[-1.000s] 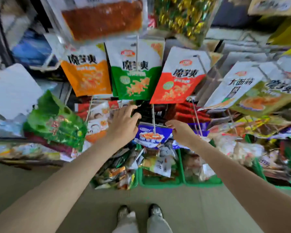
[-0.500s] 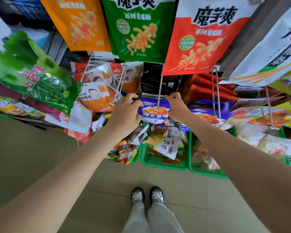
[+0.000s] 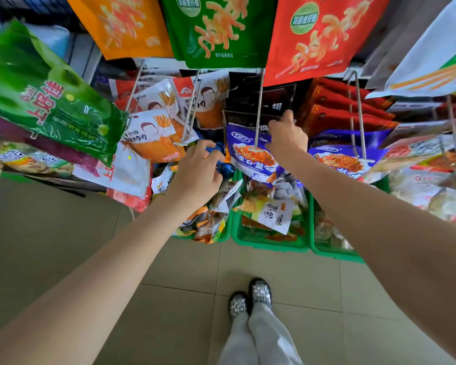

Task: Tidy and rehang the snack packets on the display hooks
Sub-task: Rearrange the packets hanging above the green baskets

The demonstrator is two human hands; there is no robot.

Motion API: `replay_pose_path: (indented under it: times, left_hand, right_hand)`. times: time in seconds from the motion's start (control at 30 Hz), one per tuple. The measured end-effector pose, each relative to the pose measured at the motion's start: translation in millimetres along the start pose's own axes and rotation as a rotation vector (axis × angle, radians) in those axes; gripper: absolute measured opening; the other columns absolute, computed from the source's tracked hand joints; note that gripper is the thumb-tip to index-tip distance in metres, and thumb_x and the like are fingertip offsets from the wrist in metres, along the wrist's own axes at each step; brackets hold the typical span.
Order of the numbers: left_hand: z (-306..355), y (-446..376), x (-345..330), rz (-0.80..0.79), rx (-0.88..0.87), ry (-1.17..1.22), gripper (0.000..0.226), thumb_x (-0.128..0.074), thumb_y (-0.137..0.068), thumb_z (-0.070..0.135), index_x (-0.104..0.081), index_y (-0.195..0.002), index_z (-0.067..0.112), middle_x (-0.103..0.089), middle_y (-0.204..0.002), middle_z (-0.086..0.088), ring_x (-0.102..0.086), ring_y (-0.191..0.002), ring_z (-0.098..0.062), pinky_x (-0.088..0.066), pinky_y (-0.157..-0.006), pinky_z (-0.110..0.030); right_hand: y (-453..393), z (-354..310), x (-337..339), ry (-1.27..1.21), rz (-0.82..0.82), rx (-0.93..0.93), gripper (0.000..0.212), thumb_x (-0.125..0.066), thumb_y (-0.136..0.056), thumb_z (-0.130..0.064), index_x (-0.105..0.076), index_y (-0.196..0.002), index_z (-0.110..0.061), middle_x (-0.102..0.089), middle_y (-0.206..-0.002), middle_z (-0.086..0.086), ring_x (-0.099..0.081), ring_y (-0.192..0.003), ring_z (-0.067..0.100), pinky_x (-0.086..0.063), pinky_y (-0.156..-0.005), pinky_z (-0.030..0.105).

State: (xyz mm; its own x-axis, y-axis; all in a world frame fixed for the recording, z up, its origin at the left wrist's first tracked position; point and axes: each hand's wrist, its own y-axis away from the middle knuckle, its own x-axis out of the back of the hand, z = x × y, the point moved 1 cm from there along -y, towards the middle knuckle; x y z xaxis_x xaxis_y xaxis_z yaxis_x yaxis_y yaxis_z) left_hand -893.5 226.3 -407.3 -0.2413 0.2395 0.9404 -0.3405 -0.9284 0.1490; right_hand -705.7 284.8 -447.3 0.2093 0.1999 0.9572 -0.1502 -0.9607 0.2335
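A: Progress on the hooks?

B: Partway, at a guess. Seeing one purple packet (image 3: 253,156) already threaded on the middle hook (image 3: 259,101), low on the wire and near its tip.

A: And the right hand (image 3: 286,138)?

B: Up at that packet's top edge, touching the wire. Grip clamped there, thumb and fingers pinching the foil. Reads as seating or straightening, not as lifting off.

A: Left hand (image 3: 195,169)?

B: Lower, just beside the same packet on its left. Grip closed, fingers curled round a blue wrapper (image 3: 221,164). Cannot tell what sort of snack, nor which hook for it.

A: Anything finished?

B: Looks so higher up: green bag (image 3: 216,30) hanging flat between an orange one and a red one. Also a second purple packet (image 3: 340,159) on the right hook (image 3: 358,114), hanging fairly square.

A: And left to do?

B: Plenty, probably. White and orange packets (image 3: 153,130) on the left wires, fanned and tilted, in need of squaring. Below, green baskets (image 3: 271,245) on the floor, heaped with loose packets in a jumble. Hard to say whether meant for the hooks or for staying put.

A: So, next?

B: Likely settling the purple one, then finding a wire for the blue.
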Motion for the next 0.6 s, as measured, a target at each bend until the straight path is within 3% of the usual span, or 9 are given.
replay_pose_path:
  times: [0.1, 0.23, 0.37, 0.43, 0.5, 0.6]
  left_hand:
    - [-2, 4, -2, -0.002, 0.0, 0.01, 0.031, -0.048, -0.088, 0.009, -0.054, -0.118, 0.01, -0.035, -0.138, -0.01, -0.037, -0.124, -0.025, -0.033, -0.102, -0.035]
    - [-1, 12, -2, -0.037, -0.02, 0.031, 0.029, -0.047, -0.089, 0.008, -0.054, -0.117, 0.009, -0.033, -0.139, -0.011, -0.04, -0.123, -0.026, -0.034, -0.1, -0.034]
    - [18, 13, 17, -0.051, -0.047, 0.053, 0.031, -0.046, -0.09, 0.008, -0.05, -0.121, 0.008, -0.032, -0.138, -0.01, -0.057, -0.081, -0.023, -0.047, -0.07, -0.033]
    - [37, 10, 29, -0.044, -0.084, 0.04, 0.032, -0.045, -0.09, 0.008, -0.048, -0.122, 0.008, -0.033, -0.136, -0.008, -0.055, -0.065, -0.025, -0.046, -0.061, -0.036]
    - [57, 8, 38, -0.037, -0.117, 0.034, 0.032, -0.044, -0.091, 0.009, -0.047, -0.122, 0.009, -0.034, -0.135, -0.005, -0.047, -0.06, -0.02, -0.037, -0.057, -0.031]
    - [88, 4, 41, -0.054, -0.194, 0.036, 0.037, -0.045, -0.09, 0.009, -0.045, -0.127, 0.011, -0.035, -0.138, -0.003, -0.053, -0.072, -0.022, -0.037, -0.062, -0.03]
  right_hand:
    - [-5, -3, -1, 0.122, -0.067, 0.062, 0.026, -0.057, -0.089, -0.014, -0.057, -0.114, -0.006, -0.057, -0.12, 0.016, -0.057, -0.108, 0.038, -0.044, -0.077, 0.038]
    - [6, -1, -1, 0.046, -0.18, 0.191, 0.03, -0.061, -0.087, -0.026, -0.061, -0.112, -0.009, -0.061, -0.114, 0.013, -0.057, -0.108, 0.034, -0.046, -0.079, 0.037]
    - [22, 2, 29, 0.03, -0.329, 0.328, 0.028, -0.061, -0.086, -0.028, -0.064, -0.091, -0.001, -0.064, -0.098, 0.02, -0.059, -0.098, 0.033, -0.04, -0.072, 0.032]
    - [30, 10, 47, 0.044, -0.419, 0.328, 0.031, -0.064, -0.083, -0.028, -0.056, -0.066, -0.002, -0.061, -0.074, 0.019, -0.057, -0.08, 0.034, -0.035, -0.06, 0.03]
    - [39, 22, 62, -0.021, -0.501, 0.267, 0.039, -0.069, -0.08, -0.026, -0.048, -0.055, -0.005, -0.049, -0.047, 0.007, -0.048, -0.062, 0.027, -0.03, -0.05, 0.026]
    - [63, 36, 84, -0.041, -0.625, 0.267, 0.035, -0.07, -0.078, -0.028, -0.063, -0.083, 0.007, -0.054, -0.058, 0.011, -0.047, -0.059, 0.024, -0.033, -0.052, 0.024]
